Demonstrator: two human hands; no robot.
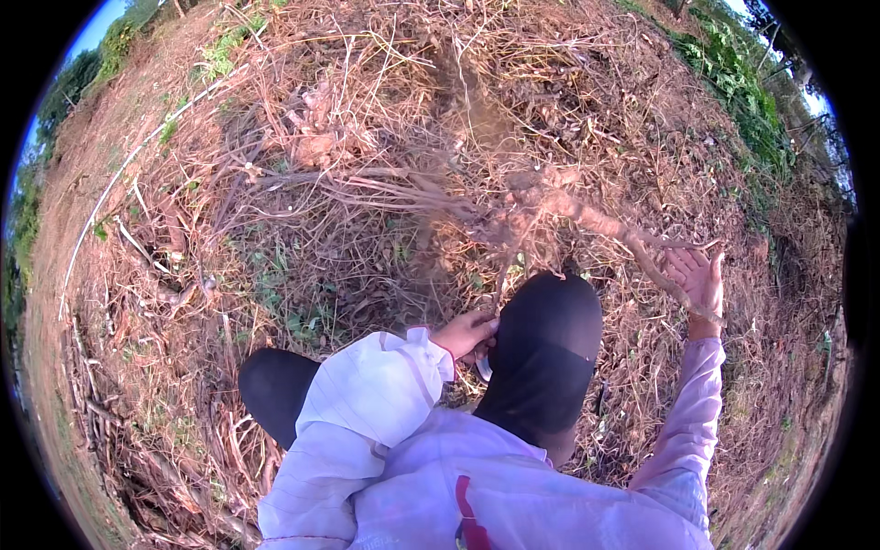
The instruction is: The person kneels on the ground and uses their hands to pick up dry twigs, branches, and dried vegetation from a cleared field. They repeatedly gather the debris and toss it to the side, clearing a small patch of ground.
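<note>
An uprooted woody stump with thick roots (598,218) hangs blurred before my right knee, with dust around it. Its long thin stems (392,192) stretch off to the left. My right hand (696,282) is palm up with the fingers apart. One root crosses in front of its wrist, and whether they touch is unclear. Beside the inner side of my right knee, my left hand (469,337) has its fingers curled. A curved grey tool part (483,370) shows just below them, the rest hidden by the hand and leg. A thin root dangles near the left fingertips.
Dry stalks and grass litter (385,282) cover the ground. Cut branches (103,412) are heaped at the left, and a long pale pole or stem (130,155) curves across the upper left. Green shrubs (742,89) stand at the upper right. My knees (550,330) are bent below the stump.
</note>
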